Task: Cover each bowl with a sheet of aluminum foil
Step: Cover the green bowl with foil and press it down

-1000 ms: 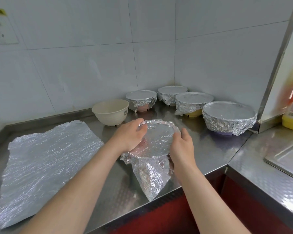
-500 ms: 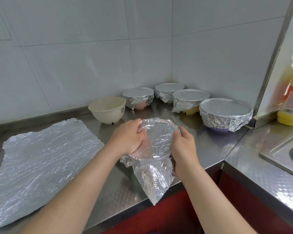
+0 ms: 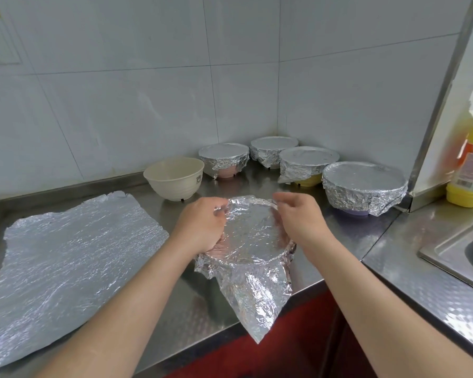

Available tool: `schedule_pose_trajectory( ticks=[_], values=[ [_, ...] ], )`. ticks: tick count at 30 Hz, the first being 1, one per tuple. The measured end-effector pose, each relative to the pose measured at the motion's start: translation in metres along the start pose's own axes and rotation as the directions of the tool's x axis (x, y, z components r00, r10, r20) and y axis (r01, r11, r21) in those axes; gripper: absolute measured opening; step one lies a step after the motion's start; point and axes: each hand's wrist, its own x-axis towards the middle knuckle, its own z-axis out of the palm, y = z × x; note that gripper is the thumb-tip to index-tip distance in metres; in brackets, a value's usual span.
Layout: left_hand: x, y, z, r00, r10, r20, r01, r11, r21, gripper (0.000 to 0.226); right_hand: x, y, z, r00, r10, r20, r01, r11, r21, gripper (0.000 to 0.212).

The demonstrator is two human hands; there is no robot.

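- Left hand point(image 3: 202, 222) is on the left rim of the foil-wrapped front bowl point(image 3: 253, 238), fingers curled down over the crumpled foil edge and gripping it.
- Right hand point(image 3: 298, 216) is at the far right rim, fingers curled, tips right at the foil edge. I cannot tell if they pinch it.
- The front bowl sits on the steel counter point(image 3: 191, 304) near its front edge, between my hands.
- A loose foil flap point(image 3: 254, 298) hangs from the bowl's near side, past the counter edge.
- Spare foil sheet point(image 3: 66, 268) lies flat on the counter to the left, well apart from the bowl.
- Uncovered cream bowl point(image 3: 175, 177) stands upright behind my left hand.
- Four bowls are already covered in the back corner: pink point(image 3: 224, 162), rearmost point(image 3: 272, 150), yellow point(image 3: 306, 166), purple point(image 3: 363, 189).
- Yellow bottle point(image 3: 470, 170) and sink point(image 3: 467, 246) are at far right.
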Motion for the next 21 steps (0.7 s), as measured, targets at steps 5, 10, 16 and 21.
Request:
schedule_pose_trajectory(
  ticks=[5, 10, 16, 21],
  values=[
    [0.006, -0.007, 0.005, 0.999, 0.005, -0.036, -0.008, 0.995, -0.1, 0.029, 0.006, 0.002, 0.003, 0.998, -0.061, 0.017, 0.063, 0.983, -0.171, 0.04],
    [0.027, -0.003, -0.004, 0.986, 0.11, -0.124, -0.107, 0.994, 0.037, 0.011, -0.003, -0.002, 0.002, 0.996, -0.091, 0.016, 0.092, 0.968, -0.234, 0.041],
    [0.041, 0.005, 0.004, 0.98, 0.184, -0.074, -0.169, 0.97, 0.176, 0.005, -0.011, -0.005, 0.003, 0.998, -0.034, -0.044, 0.026, 0.987, -0.16, 0.049],
    [0.035, 0.008, 0.0, 0.98, 0.199, -0.016, -0.187, 0.942, 0.281, 0.009, -0.01, 0.001, 0.008, 0.998, 0.016, -0.053, -0.017, 1.0, -0.009, 0.054]
  ],
)
